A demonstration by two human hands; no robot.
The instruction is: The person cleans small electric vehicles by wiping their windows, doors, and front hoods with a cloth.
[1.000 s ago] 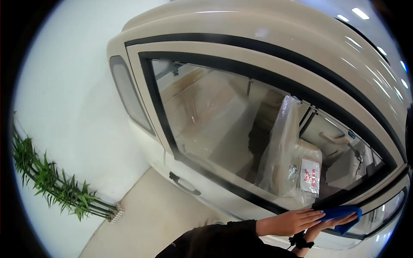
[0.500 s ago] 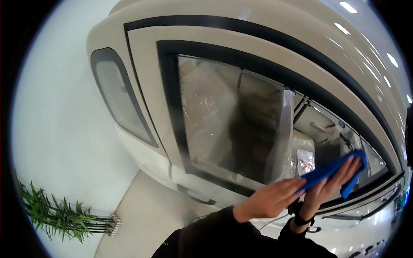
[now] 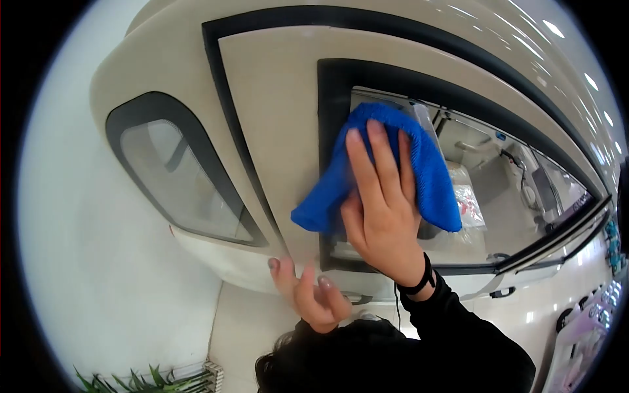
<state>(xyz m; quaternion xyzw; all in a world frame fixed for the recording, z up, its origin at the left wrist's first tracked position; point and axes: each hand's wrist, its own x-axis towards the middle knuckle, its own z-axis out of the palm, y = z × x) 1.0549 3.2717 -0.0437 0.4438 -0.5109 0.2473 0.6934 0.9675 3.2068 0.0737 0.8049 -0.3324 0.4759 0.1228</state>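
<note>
A blue cloth (image 3: 436, 187) lies spread over the rear part of a vehicle's side window (image 3: 485, 232). My right hand (image 3: 386, 223) holds it against the glass, fingers stretched out on top, and a black band circles the wrist. Part of the cloth hangs across the window's dark frame (image 3: 333, 85) onto the beige door panel (image 3: 268, 98). Lower left, my left hand (image 3: 318, 308) is empty, its fingers loosely bent and apart, close to the bottom of the door. Behind the glass, a seat in clear plastic (image 3: 468, 206) shows in part.
A smaller rear window (image 3: 154, 141) sits left of the door seam. The white wall (image 3: 78, 229) is on the left, with a green plant (image 3: 154, 378) at its foot. Shiny floor tiles (image 3: 524, 318) and a pale object with wheels (image 3: 583, 347) appear at lower right.
The blue cloth has moved left from the window's front end to its rear part, now spread wider under my right hand. My left hand has come off it and dropped lower left. The view has shifted.
</note>
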